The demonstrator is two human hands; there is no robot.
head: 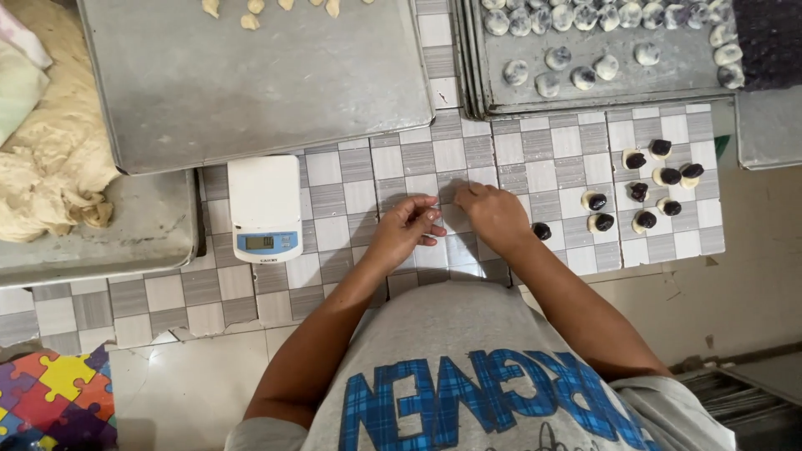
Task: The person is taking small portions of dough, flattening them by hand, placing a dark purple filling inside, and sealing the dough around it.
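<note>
Grey shirt [493,367] nearest; checkered tiled counter [334,192], metal trays [251,83], pale floor [192,384].

A single dark, round filling ball [542,230] lies bare on the tiled counter just right of the white scale's row, close beside the right hand [494,213]. Farther right of the scale [265,207], small pale dough pieces topped with dark balls [659,185] sit in a loose cluster, flat on the tiles, slightly apart from each other
</note>
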